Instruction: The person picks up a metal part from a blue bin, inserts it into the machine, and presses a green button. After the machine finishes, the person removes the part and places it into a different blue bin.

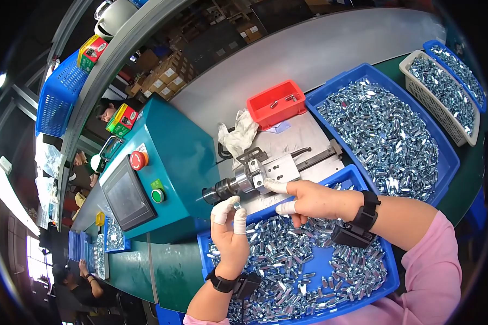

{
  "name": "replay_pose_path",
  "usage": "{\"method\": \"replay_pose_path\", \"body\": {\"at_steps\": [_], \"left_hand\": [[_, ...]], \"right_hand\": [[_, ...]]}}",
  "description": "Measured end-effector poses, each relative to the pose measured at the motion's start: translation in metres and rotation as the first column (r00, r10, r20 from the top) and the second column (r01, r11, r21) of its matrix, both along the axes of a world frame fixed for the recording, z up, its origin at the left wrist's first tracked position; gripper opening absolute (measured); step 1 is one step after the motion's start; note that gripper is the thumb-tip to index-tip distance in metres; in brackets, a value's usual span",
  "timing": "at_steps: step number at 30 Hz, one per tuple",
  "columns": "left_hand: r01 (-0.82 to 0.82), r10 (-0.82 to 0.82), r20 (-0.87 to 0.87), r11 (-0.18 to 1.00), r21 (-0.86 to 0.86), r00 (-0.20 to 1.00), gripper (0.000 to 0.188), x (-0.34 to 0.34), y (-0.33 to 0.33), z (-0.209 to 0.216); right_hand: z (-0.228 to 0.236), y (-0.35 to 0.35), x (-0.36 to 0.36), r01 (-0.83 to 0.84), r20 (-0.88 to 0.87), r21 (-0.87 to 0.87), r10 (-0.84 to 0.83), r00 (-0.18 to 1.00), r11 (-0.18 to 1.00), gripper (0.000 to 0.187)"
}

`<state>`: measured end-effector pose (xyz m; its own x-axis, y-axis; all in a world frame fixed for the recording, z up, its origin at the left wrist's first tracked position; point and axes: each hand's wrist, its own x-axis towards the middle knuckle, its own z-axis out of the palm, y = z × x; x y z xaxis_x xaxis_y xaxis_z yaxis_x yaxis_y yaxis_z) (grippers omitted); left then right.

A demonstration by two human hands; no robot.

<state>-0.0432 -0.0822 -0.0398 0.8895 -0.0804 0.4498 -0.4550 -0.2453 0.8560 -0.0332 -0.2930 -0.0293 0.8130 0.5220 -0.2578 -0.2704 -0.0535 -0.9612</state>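
My left hand [230, 238], with white coverings on its fingertips, pinches a small shiny metal part [237, 206] upright between thumb and finger. It is beside the dark round spindle [222, 189] of the teal machine [173, 146]. My right hand [322, 200], its fingertips covered too, has thumb and forefinger apart with nothing visible between them. That forefinger lies at the metal clamping fixture [276, 170]; whether it presses on it I cannot tell. Beneath both hands stands a blue tray [322, 262] with many small silvery metal parts [276, 254].
A larger blue bin [444, 173] of metal parts stands at the right, a beige basket [412, 81] beyond it. A red bin [265, 116] and white gloves [241, 132] lie behind the fixture. The machine carries a screen [127, 192] and red button [139, 160]. Other people are at left.
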Motion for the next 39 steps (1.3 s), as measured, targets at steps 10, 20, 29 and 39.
{"method": "replay_pose_path", "body": {"at_steps": [10,20,29,39], "left_hand": [[-0.037,0.027,0.076,0.992,0.125,0.997,0.025,0.004,0.004,-0.006],[-0.034,0.027,0.102,0.997,0.065,0.994,0.029,0.008,0.018,-0.014],[0.018,-0.019,-0.015,0.995,-0.101,1.0,0.024,0.017,0.019,-0.019],[0.017,-0.017,0.044,1.0,0.001,0.999,0.019,0.014,0.02,-0.015]], "right_hand": [[0.003,0.003,0.0,0.04,0.056,-0.03,-0.038,0.998,0.999,0.056],[0.019,-0.005,0.017,0.283,0.298,-0.186,-0.221,0.929,0.941,0.038],[0.033,0.028,0.05,0.56,0.645,-0.719,0.095,0.758,0.412,0.031],[0.014,0.041,0.063,0.71,0.724,-0.681,0.31,0.616,0.18,0.029]]}}
